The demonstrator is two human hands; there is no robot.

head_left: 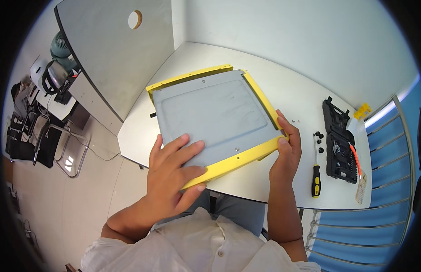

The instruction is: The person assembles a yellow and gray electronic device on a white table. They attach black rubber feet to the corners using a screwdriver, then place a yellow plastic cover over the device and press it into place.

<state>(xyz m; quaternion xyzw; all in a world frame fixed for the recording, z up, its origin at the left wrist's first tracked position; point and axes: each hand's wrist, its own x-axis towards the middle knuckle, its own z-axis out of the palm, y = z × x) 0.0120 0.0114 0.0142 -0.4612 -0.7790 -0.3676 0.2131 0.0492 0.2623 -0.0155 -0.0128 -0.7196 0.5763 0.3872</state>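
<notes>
A flat, boxy metal case with a grey panel [212, 111] and yellow side strips [237, 159] is tilted over the white table in front of me. My left hand [169, 174] grips its near left corner, fingers spread across the grey panel and thumb along the yellow edge. At the near right corner, my right hand [285, 154] is closed around the yellow frame, thumb on the near strip and fingers along the right side. Along the far side, a yellow strip [190, 76] stands off the panel with a dark gap beneath. Screw heads show on the panel. The case's underside is hidden.
On the white table [305, 99] at right lie a black-and-yellow screwdriver [316, 181], small black parts [320, 141], loose screws [295, 121], an opened black tool case [340, 154] and a yellow piece [362, 111]. A grey partition [110, 50] rises left; a metal railing [408, 158] borders the right.
</notes>
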